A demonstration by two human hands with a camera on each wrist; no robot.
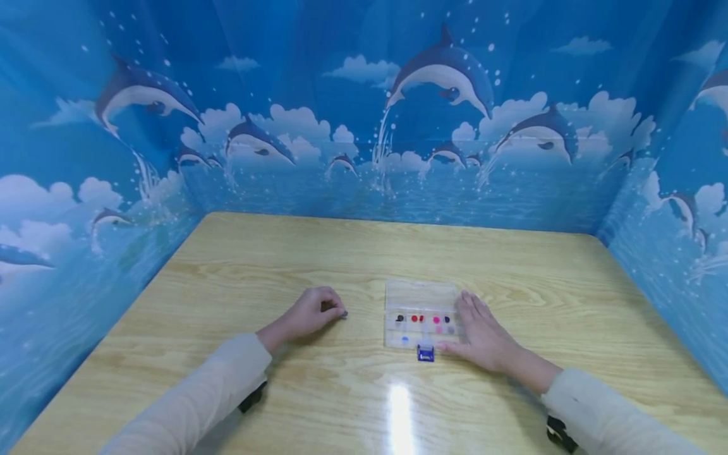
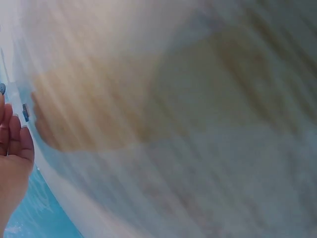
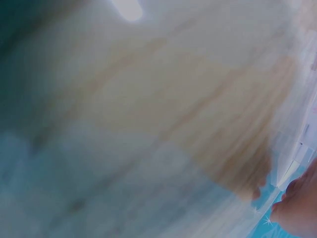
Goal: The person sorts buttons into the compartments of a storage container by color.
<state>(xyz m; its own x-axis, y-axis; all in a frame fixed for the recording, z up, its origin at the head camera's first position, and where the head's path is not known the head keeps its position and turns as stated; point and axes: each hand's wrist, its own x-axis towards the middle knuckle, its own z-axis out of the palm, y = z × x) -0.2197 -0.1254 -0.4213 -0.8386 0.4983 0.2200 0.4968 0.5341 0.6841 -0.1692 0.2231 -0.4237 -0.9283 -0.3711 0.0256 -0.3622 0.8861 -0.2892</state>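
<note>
My left hand (image 1: 311, 311) pinches a small dark button (image 1: 344, 315) between thumb and fingertips, low over the table to the left of the box. In the left wrist view the button (image 2: 2, 89) shows round and dark at the fingertips. A clear plastic compartment box (image 1: 392, 342) lies with its lid (image 1: 421, 294) folded back toward the far side. Black, red, pink and blue buttons sit in its compartments. Flat against the box's right side rests my right hand (image 1: 488, 338), fingers stretched out and thumb by the front edge. Only part of this hand shows in the right wrist view.
A blue label or clasp (image 1: 425, 353) sits at the box's front edge. The wood-grain table (image 1: 307, 253) stands against blue dolphin-print curtains (image 1: 352, 177) at the back and both sides. A bright light reflection lies on the table in front of the box.
</note>
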